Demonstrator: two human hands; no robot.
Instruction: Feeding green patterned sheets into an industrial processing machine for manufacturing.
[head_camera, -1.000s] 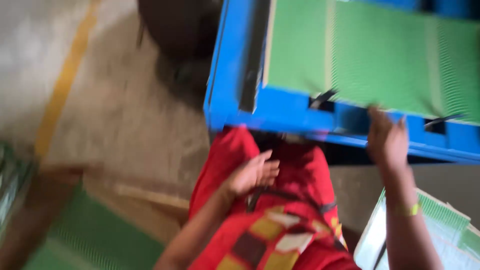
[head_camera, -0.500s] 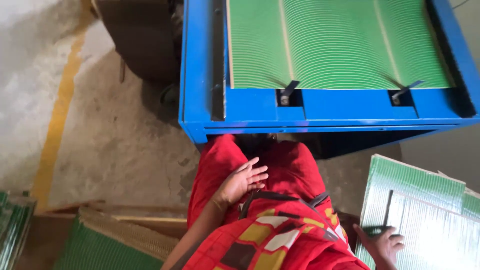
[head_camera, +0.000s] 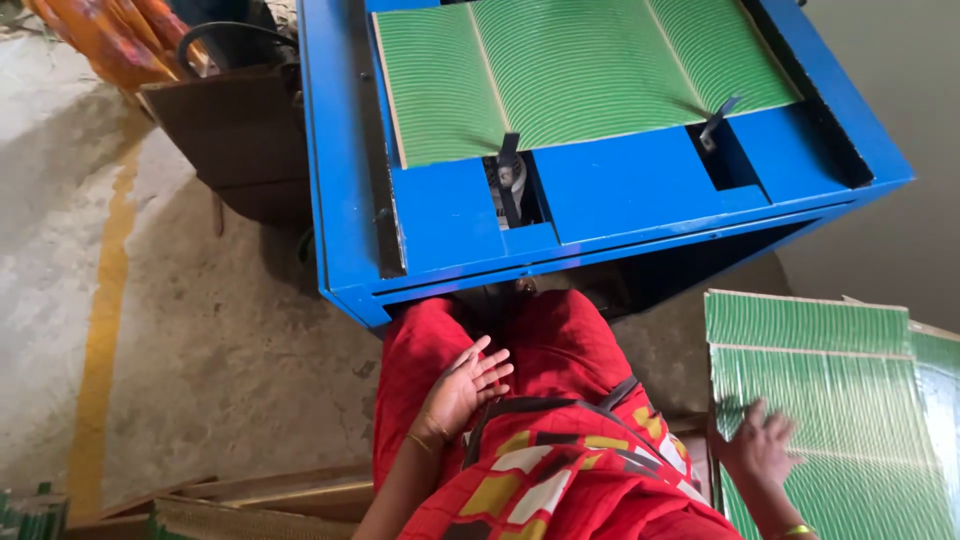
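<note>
My left hand (head_camera: 462, 390) rests open on my red-clad lap, fingers spread, holding nothing. My right hand (head_camera: 757, 449) lies with fingers spread on the near edge of a stack of green ribbed sheets (head_camera: 840, 400) at my lower right. It touches the top sheet; no grip on it shows. In front of me stands a blue machine table (head_camera: 620, 190) with a large green ribbed sheet (head_camera: 580, 70) lying on its top. Two dark clips (head_camera: 509, 160) sit at that sheet's near edge.
A brown box (head_camera: 235, 130) with a black hose stands left of the machine, with orange cloth (head_camera: 115, 30) behind it. A yellow line (head_camera: 100, 330) runs along the concrete floor at left. Wooden boards (head_camera: 260, 495) and more green sheets lie at the lower left.
My right hand came down from the machine's front edge to the stack of green sheets at lower right. My left hand stayed on my lap. The view shifted.
</note>
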